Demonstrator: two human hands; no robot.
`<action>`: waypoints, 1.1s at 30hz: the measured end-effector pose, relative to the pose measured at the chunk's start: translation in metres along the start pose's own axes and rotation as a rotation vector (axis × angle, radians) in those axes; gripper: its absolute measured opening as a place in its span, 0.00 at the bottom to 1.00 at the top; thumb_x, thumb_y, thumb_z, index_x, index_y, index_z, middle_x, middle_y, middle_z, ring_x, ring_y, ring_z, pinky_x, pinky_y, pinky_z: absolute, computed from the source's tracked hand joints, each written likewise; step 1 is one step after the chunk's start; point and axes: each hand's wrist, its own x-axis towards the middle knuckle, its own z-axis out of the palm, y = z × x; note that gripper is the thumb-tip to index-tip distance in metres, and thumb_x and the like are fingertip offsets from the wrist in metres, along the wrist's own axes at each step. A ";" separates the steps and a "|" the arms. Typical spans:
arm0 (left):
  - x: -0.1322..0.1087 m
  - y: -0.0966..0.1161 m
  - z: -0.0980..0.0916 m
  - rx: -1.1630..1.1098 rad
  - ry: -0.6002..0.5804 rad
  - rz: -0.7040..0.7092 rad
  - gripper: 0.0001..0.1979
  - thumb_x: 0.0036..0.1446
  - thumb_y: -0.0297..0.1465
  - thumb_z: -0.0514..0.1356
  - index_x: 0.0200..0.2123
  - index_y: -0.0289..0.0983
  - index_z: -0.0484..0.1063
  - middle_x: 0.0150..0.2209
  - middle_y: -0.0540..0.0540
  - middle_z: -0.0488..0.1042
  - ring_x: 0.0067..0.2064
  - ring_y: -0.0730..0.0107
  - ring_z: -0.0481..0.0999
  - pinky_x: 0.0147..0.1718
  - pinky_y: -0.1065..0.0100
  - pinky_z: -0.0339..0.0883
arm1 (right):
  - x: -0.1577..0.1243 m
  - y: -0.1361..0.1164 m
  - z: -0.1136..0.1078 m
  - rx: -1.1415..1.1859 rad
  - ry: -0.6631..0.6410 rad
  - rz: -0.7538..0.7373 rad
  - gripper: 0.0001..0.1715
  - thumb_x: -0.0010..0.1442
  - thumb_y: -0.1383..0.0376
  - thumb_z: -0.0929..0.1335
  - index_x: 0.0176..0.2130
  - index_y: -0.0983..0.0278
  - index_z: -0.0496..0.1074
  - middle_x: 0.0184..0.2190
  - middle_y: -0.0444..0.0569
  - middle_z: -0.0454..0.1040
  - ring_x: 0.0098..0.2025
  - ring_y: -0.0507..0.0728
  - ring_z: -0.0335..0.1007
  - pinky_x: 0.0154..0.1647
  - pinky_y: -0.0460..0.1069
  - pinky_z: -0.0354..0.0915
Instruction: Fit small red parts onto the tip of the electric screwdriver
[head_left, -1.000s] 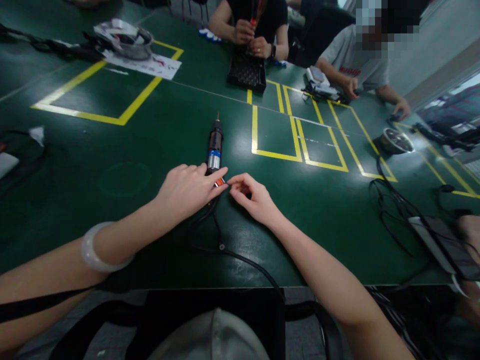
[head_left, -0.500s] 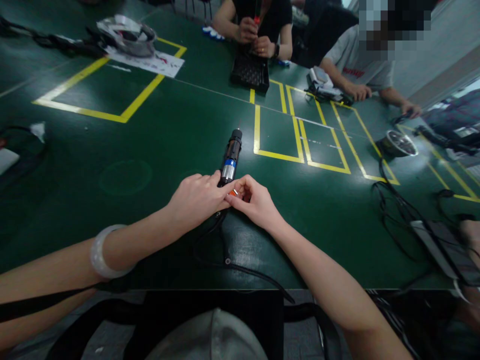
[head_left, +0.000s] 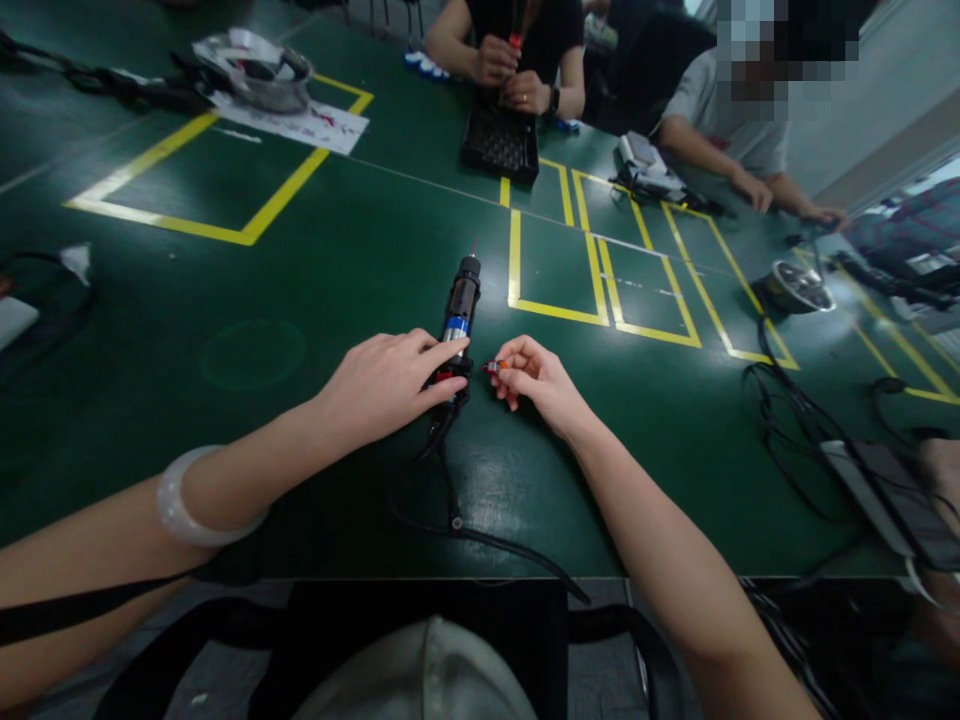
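Observation:
An electric screwdriver (head_left: 463, 290) with its inner parts bare lies on the green table, its thin bit pointing away from me. A black body, a blue band and a silver section show along it. My left hand (head_left: 397, 375) steadies its near end, thumb and index finger laid across it and the other fingers partly hidden. Just right of the tool, my right hand (head_left: 541, 385) pinches a small orange-and-red part (head_left: 495, 368) between thumb and fingers. This part is apart from the screwdriver; its exact kind is too small to tell. A black cable (head_left: 495, 540) runs from the tool's near end.
Yellow tape frames (head_left: 559, 312) mark the table. Across it, a person holds something red-tipped over a black tray (head_left: 501, 150). A metal bowl (head_left: 259, 75) stands far left, another round container (head_left: 796, 288) at right. Cables and a grey device (head_left: 874, 490) lie near right.
My right hand has moved right, away from the left hand, with the small orange-and-red part. My left fingers have spread along the screwdriver, baring its near end.

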 end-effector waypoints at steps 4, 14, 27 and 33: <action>0.005 -0.010 0.001 -0.118 -0.016 -0.077 0.28 0.73 0.45 0.45 0.70 0.46 0.63 0.57 0.41 0.73 0.51 0.54 0.78 0.44 0.61 0.71 | 0.001 0.002 -0.004 0.013 -0.054 -0.004 0.16 0.54 0.62 0.72 0.41 0.62 0.65 0.32 0.43 0.74 0.28 0.49 0.70 0.21 0.42 0.63; 0.009 -0.015 0.004 -0.204 -0.038 -0.084 0.29 0.72 0.43 0.46 0.71 0.44 0.60 0.58 0.41 0.72 0.56 0.53 0.74 0.50 0.57 0.70 | -0.003 0.000 0.003 -0.125 -0.156 -0.044 0.13 0.54 0.67 0.69 0.42 0.63 0.69 0.33 0.43 0.75 0.27 0.47 0.65 0.26 0.43 0.60; 0.009 -0.016 0.006 -0.196 -0.048 -0.077 0.29 0.71 0.43 0.46 0.71 0.43 0.59 0.58 0.41 0.71 0.56 0.53 0.74 0.48 0.59 0.70 | -0.006 0.003 0.008 -0.499 -0.030 -0.169 0.09 0.59 0.65 0.69 0.41 0.64 0.73 0.32 0.42 0.73 0.24 0.47 0.60 0.27 0.45 0.57; 0.010 -0.015 0.005 -0.199 -0.047 -0.072 0.29 0.71 0.44 0.45 0.72 0.43 0.59 0.57 0.41 0.71 0.55 0.53 0.74 0.49 0.58 0.70 | -0.006 0.003 0.009 -0.444 -0.031 -0.171 0.10 0.59 0.65 0.69 0.42 0.63 0.70 0.34 0.42 0.73 0.24 0.46 0.60 0.27 0.45 0.57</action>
